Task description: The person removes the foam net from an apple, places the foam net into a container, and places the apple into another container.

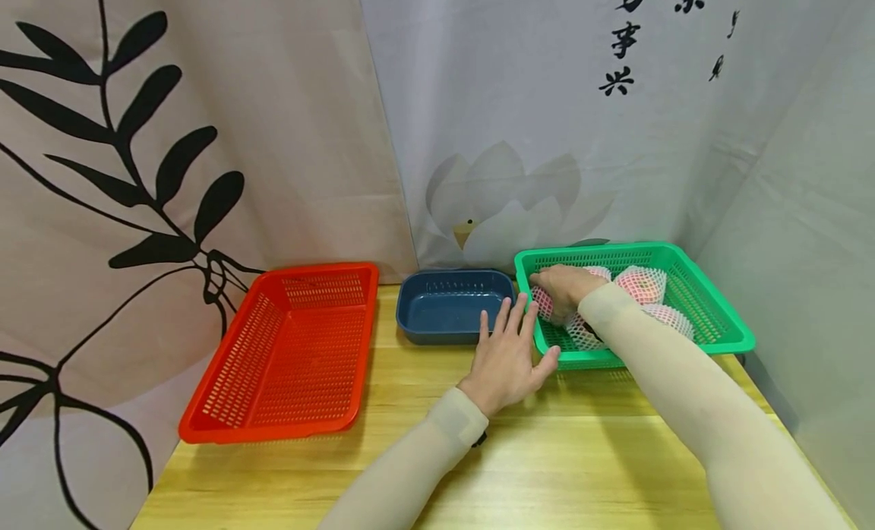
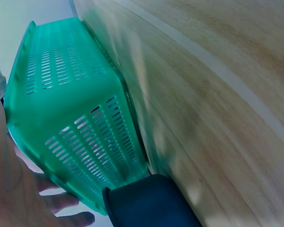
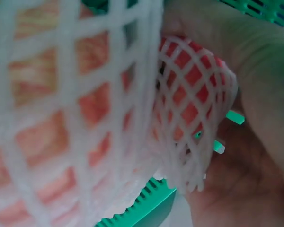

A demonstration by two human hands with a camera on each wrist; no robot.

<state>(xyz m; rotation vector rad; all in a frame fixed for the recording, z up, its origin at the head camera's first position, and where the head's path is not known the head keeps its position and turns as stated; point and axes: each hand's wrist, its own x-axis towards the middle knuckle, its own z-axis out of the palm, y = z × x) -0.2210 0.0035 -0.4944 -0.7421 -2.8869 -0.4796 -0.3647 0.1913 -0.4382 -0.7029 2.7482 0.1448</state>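
Inside the green basket (image 1: 721, 310), my right hand (image 1: 564, 288) grips a red apple in a white foam net (image 3: 189, 90) near the basket's left end. In the right wrist view my thumb and fingers curve round this apple, and another netted apple (image 3: 52, 118) fills the left side, close to the camera. Several more netted apples (image 1: 640, 285) lie to the right of the hand. My left hand (image 1: 504, 365) is spread with straight fingers, holding nothing, by the basket's front left corner and the blue dish (image 1: 444, 337). Whether its fingertips touch either rim, I cannot tell.
A red basket (image 1: 311, 363) with nothing visible inside stands at the left on the wooden table (image 1: 547, 469). The blue dish lies between the two baskets, close beside the green one. Printed cloth (image 1: 307, 120) hangs behind the table and along its sides.
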